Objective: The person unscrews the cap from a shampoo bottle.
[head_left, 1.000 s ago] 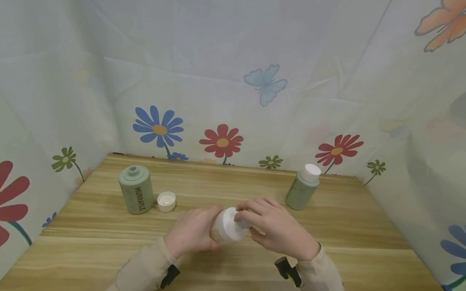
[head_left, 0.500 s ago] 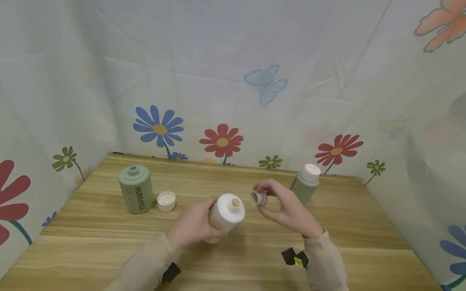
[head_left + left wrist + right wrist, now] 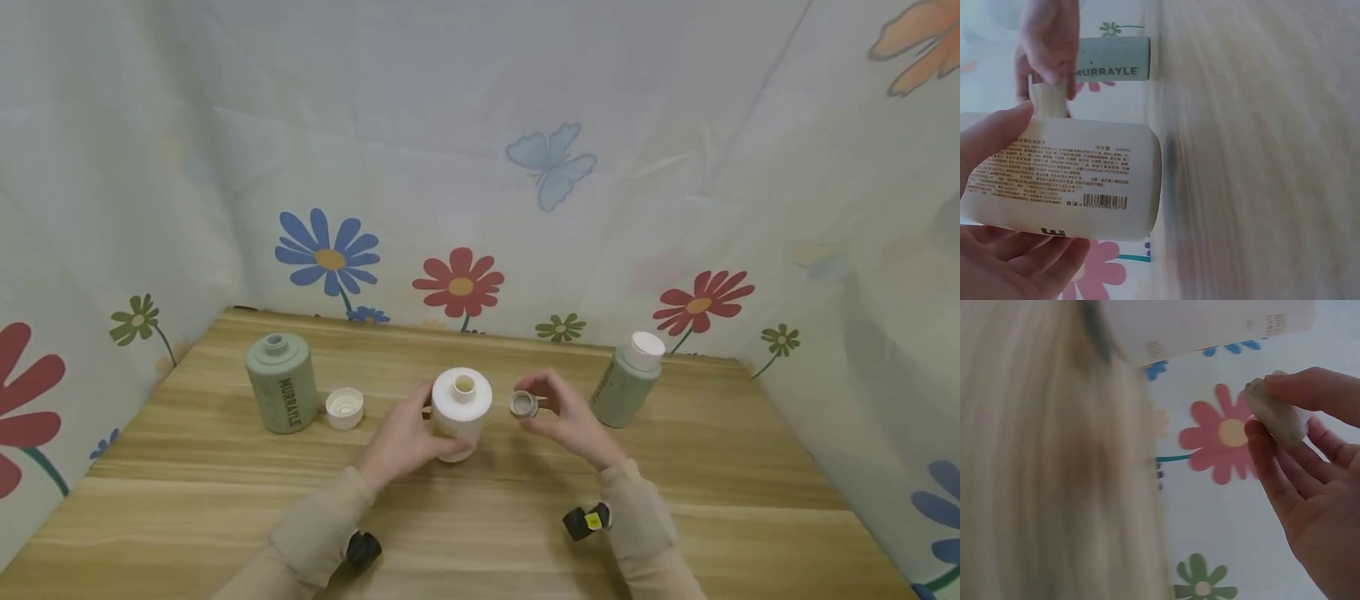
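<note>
My left hand grips a white bottle around its side, thumb on one side and fingers on the other. The bottle's neck is uncapped and its round mouth faces up. Small print and a barcode show on its wall in the left wrist view. Just right of the bottle, my right hand pinches a white cap between thumb and fingers, its hollow side toward the head camera. The cap is apart from the bottle. Whether the bottle's base touches the table cannot be told.
At the left of the wooden table stands an uncapped green bottle, with a loose white cap beside it. A green bottle with a white cap stands beyond my right hand. A flowered curtain closes off the back.
The cap came off the white bottle in my right hand, which moved right with it. My left hand has moved the bottle away from me and turned it more upright.
</note>
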